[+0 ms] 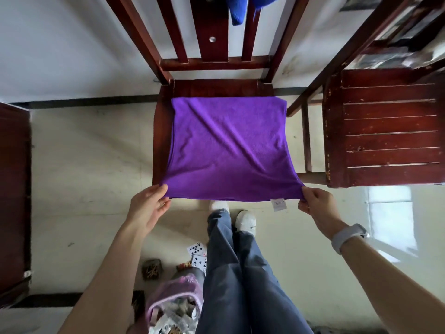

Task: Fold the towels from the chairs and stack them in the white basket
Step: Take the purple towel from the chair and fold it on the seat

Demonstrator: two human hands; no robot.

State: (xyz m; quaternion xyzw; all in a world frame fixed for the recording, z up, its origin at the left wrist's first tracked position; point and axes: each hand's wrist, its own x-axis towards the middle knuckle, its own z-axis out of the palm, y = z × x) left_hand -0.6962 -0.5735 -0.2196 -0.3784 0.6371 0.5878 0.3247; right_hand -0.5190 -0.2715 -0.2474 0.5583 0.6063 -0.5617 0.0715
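Observation:
A purple towel (228, 145) lies spread over the seat of a dark red wooden chair (214, 61) straight ahead. Its near edge hangs past the seat front, with a small white label at the near right. My left hand (149, 203) pinches the near left corner. My right hand (315, 203) pinches the near right corner and wears a pale wristband. The near edge is stretched taut between them. A blue towel (238, 8) hangs over the top of the chair's back. The white basket is not in view.
A second red slatted chair (385, 131) stands at the right, and dark wooden furniture (14, 189) at the left. On the floor near my feet lie playing cards (197, 254), a small box (151, 268) and a clear pink-trimmed bag (173, 304).

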